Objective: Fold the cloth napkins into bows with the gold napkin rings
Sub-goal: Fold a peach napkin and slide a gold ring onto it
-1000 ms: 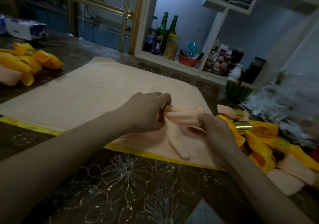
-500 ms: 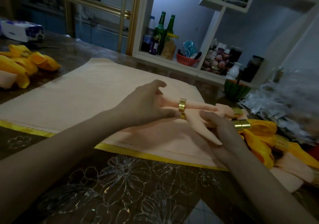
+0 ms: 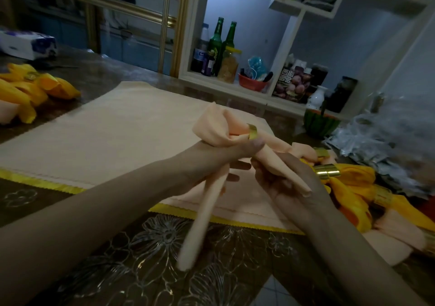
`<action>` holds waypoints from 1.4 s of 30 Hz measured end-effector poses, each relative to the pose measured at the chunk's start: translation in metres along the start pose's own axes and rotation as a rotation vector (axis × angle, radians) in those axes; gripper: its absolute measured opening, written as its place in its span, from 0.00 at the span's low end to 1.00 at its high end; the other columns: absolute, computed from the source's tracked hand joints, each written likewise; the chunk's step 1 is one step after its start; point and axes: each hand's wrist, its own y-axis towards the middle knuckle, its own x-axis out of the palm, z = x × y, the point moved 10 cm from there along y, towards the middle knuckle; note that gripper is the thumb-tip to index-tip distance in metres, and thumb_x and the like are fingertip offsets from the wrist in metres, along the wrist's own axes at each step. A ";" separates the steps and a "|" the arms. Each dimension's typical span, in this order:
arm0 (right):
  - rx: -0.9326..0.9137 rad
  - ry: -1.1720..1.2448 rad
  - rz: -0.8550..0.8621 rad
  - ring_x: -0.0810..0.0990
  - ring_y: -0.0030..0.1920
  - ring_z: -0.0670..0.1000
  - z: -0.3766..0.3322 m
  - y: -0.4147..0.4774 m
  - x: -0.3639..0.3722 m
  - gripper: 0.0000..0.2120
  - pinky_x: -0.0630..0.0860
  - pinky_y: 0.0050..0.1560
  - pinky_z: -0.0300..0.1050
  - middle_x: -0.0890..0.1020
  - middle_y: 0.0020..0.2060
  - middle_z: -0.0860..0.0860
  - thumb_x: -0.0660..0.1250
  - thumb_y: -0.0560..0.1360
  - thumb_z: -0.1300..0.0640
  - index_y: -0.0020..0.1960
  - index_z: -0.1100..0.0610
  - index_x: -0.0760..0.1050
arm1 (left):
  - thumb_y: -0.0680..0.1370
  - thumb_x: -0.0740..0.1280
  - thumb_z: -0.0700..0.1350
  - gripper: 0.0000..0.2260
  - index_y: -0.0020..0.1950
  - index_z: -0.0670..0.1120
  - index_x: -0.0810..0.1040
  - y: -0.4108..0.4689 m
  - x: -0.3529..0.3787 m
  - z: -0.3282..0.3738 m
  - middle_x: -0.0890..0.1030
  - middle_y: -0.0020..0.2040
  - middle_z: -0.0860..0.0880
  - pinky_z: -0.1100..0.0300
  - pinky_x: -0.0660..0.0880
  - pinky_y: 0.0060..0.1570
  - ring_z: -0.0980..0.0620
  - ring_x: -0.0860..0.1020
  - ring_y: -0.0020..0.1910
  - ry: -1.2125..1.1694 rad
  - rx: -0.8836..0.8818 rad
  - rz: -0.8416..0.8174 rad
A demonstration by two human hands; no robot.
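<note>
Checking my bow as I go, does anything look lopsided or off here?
Yes. The peach napkin is uneven: one puffed loop past the gold ring, while two tails hang loose, one drooping below the left hand.

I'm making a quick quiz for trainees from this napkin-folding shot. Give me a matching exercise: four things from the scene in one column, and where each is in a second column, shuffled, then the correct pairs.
Things:
1. gold ring
2. green bottles
3. yellow bows
4. flat peach cloth

Places:
A. on the shelf in the background
B. spread on the table under the hands
C. around the peach napkin held in the left hand
D. piled on the table at far left

Pairs: 1-C, 2-A, 3-D, 4-B
</note>
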 end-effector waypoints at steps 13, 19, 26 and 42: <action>-0.187 -0.546 -0.086 0.80 0.36 0.43 -0.016 -0.007 0.011 0.11 0.76 0.32 0.35 0.79 0.41 0.52 0.61 0.74 0.68 0.48 0.54 0.74 | 0.58 0.75 0.50 0.24 0.50 0.46 0.75 0.009 -0.012 -0.033 0.83 0.44 0.48 0.62 0.79 0.36 0.53 0.83 0.42 -0.305 -0.112 0.203; -0.130 -0.553 -0.135 0.80 0.31 0.42 -0.010 -0.006 0.014 0.14 0.74 0.30 0.33 0.83 0.32 0.49 0.57 0.79 0.50 0.48 0.58 0.77 | 0.60 0.76 0.51 0.28 0.58 0.48 0.77 0.009 0.000 -0.032 0.84 0.49 0.48 0.56 0.79 0.45 0.52 0.83 0.49 -0.296 -0.088 0.068; -0.457 -0.900 0.020 0.77 0.34 0.35 -0.030 -0.008 0.011 0.08 0.71 0.32 0.25 0.79 0.39 0.46 0.57 0.79 0.48 0.44 0.46 0.72 | 0.64 0.66 0.65 0.27 0.53 0.46 0.78 0.002 0.002 -0.030 0.85 0.41 0.48 0.58 0.80 0.39 0.52 0.84 0.38 -0.037 -0.149 0.062; -0.167 -0.413 0.017 0.83 0.49 0.57 -0.003 0.002 -0.004 0.16 0.80 0.52 0.54 0.83 0.47 0.59 0.61 0.78 0.48 0.57 0.59 0.77 | 0.65 0.76 0.54 0.25 0.59 0.52 0.76 0.007 0.002 -0.022 0.84 0.51 0.49 0.53 0.77 0.54 0.50 0.81 0.54 -0.301 -0.015 0.052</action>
